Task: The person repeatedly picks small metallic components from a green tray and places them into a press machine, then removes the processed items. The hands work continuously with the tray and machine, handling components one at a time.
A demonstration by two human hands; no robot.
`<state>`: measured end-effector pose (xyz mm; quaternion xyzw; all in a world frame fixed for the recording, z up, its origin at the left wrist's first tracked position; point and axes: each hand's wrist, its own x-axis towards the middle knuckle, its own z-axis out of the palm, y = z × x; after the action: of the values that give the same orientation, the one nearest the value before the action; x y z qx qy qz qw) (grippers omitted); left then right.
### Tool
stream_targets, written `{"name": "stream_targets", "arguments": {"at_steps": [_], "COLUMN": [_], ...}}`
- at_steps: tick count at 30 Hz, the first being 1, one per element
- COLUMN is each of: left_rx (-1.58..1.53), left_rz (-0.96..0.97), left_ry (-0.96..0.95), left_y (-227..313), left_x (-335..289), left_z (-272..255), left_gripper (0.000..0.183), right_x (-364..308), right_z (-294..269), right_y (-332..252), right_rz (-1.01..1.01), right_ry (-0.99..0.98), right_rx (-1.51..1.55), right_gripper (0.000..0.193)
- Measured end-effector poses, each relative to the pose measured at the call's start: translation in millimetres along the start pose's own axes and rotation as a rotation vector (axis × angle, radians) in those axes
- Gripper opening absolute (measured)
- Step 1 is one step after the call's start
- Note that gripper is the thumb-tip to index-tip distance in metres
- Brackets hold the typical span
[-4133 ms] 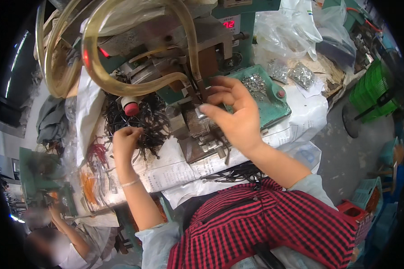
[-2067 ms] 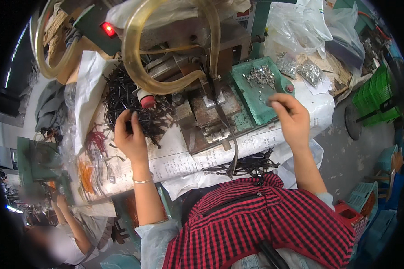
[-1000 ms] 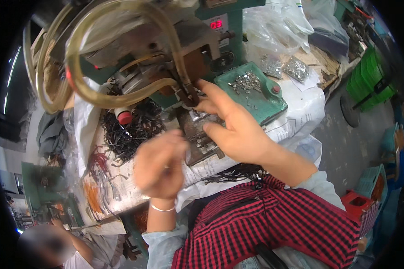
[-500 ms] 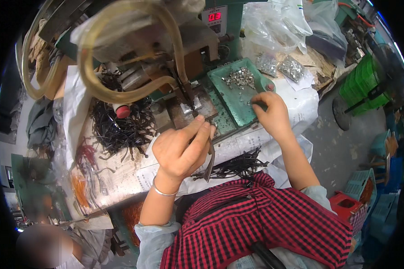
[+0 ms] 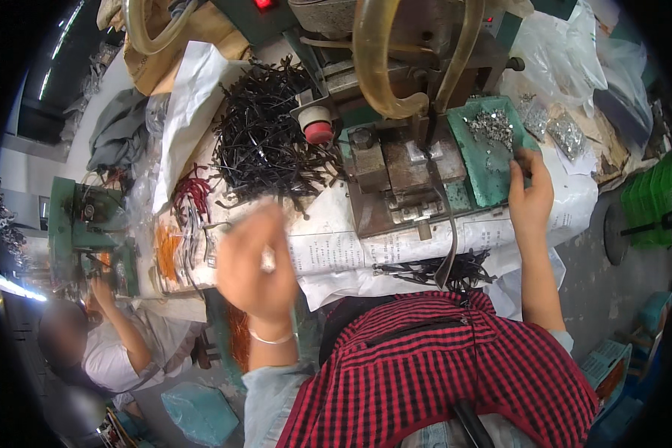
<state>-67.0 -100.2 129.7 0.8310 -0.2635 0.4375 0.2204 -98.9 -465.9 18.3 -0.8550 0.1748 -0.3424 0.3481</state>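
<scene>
My left hand (image 5: 254, 261) is smeared by motion over the left part of the bench; its fingers are too blurred to read. At the right edge of the green tray (image 5: 485, 190) is my right hand (image 5: 534, 190), thumb and bent fingers a little apart, with nothing visible between them. Small silvery metal pieces (image 5: 491, 128) are heaped at the tray's far end. Left of the tray stands a bench press (image 5: 377, 168) with a metal block. A dark, thin strip (image 5: 449, 231) hangs from its work point toward my apron, touched by neither hand.
A big heap of black cables (image 5: 265, 142) lies left of the press, beside a red button (image 5: 319, 132). More black cables (image 5: 433, 270) lie near my apron. Red wires (image 5: 193, 193) and orange wires (image 5: 166, 252) are farther left. Another person (image 5: 131, 347) works at the lower left.
My left hand has come away from the press's work point and moved left. My right hand stays by the tray. The view has swung left, so the bench appears farther right.
</scene>
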Motion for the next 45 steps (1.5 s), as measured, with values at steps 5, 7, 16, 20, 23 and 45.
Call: {"name": "stream_targets", "arguments": {"at_steps": [5, 7, 16, 20, 23, 45], "left_rx": [0.104, 0.198, 0.244, -0.070, -0.690, -1.001], "left_rz": [0.045, 0.077, 0.085, -0.085, -0.511, -0.404], "left_ry": [-0.298, -0.460, -0.717, -0.329, 0.088, 0.226], "left_y": [-80, -104, -165, -152, -122, 29], "left_x": [28, 21, -14, -11, 1, 80], "left_z": [36, 68, 122, 112, 115, 47], "left_gripper": [0.014, 0.009, 0.014, 0.012, 0.022, 0.015], "right_x": [15, 13, -28, -23, 2, 1], "right_z": [14, 20, -38, -43, -26, 50], "right_y": [-21, -17, 12, -22, -73, -148], "right_rz": [-0.246, -0.196, 0.010, 0.094, -0.125, -0.113], "right_ry": [-0.023, -0.031, 0.046, -0.057, -0.145, 0.035], "right_rx": [-0.069, -0.022, -0.122, 0.170, 0.377, 0.735], "right_gripper": [0.017, 0.015, 0.011, 0.012, 0.013, 0.050]}}
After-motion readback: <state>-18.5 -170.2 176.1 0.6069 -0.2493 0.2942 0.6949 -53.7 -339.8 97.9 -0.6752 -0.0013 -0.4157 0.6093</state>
